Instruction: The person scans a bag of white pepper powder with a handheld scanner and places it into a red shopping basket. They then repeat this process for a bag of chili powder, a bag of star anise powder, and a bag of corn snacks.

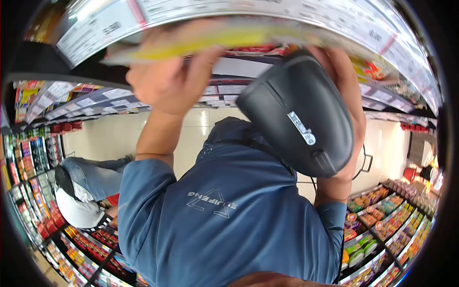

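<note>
My left hand is raised at the shelf, with its thumb and fingers closed on a flat packet with a yellow band. Motion blurs the packet, and its print cannot be read. My right hand is wrapped round a black handheld barcode scanner, which hides most of the fingers. The scanner's wide head points up and left, below the right end of the packet. Just above both hands runs a shelf edge with white price labels.
Lower shelves with price labels run behind my hands. On the left another person in jeans is by shelves of goods. More stocked shelves stand at the lower right. A dark cable hangs by my right forearm.
</note>
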